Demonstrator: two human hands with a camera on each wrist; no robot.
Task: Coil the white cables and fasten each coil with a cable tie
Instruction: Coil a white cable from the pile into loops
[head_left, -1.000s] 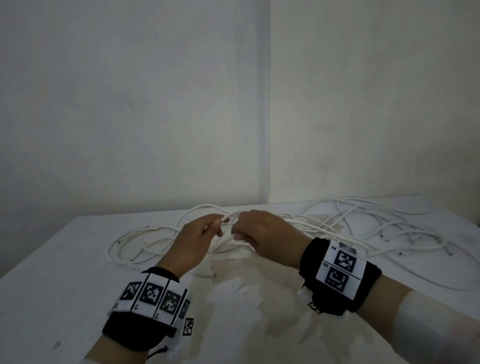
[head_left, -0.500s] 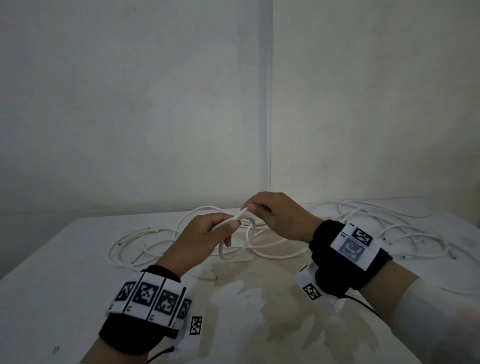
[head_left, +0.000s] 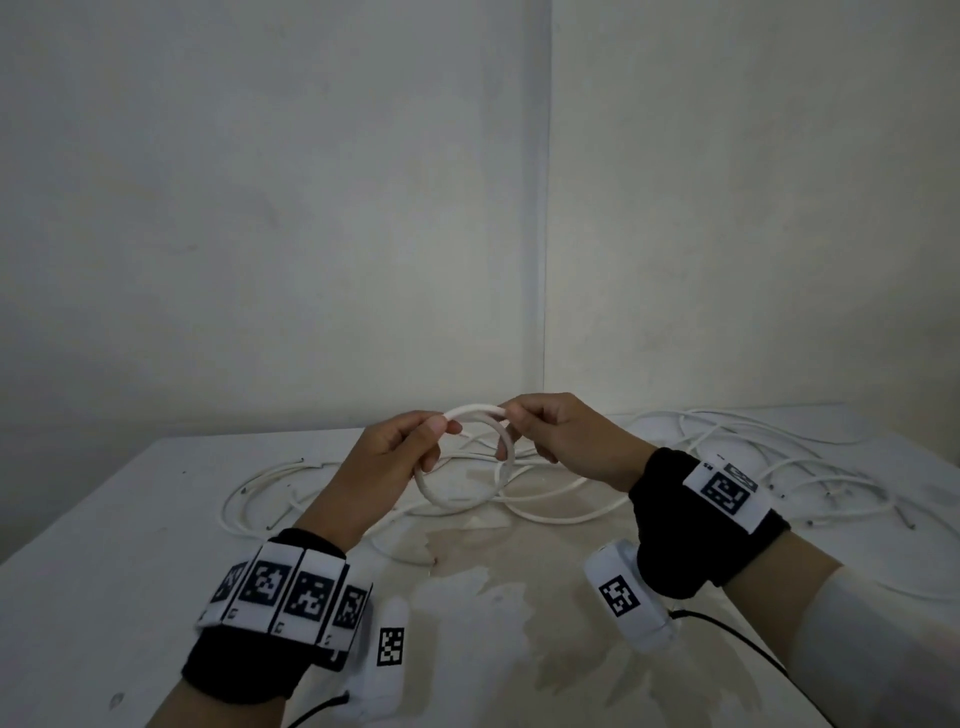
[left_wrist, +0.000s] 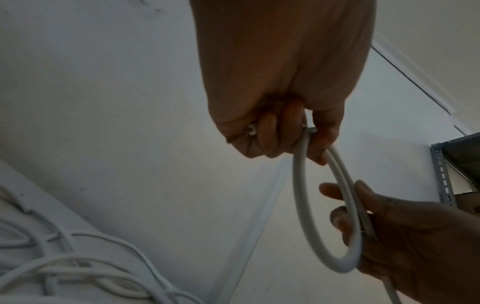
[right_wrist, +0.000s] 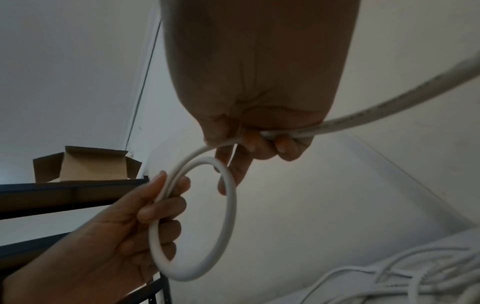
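White cable forms a small loop that you hold up between both hands, above the table. Your left hand closes its curled fingers and thumb around the loop's upper left side, where two turns lie side by side. Your right hand pinches the top of the loop between thumb and fingers, and from that grip the cable's free length runs out past your palm toward the right. Below and beyond both grips, the loose cables lie tangled on the table. In the right wrist view, a cardboard box sits on a dark shelf behind your left hand.
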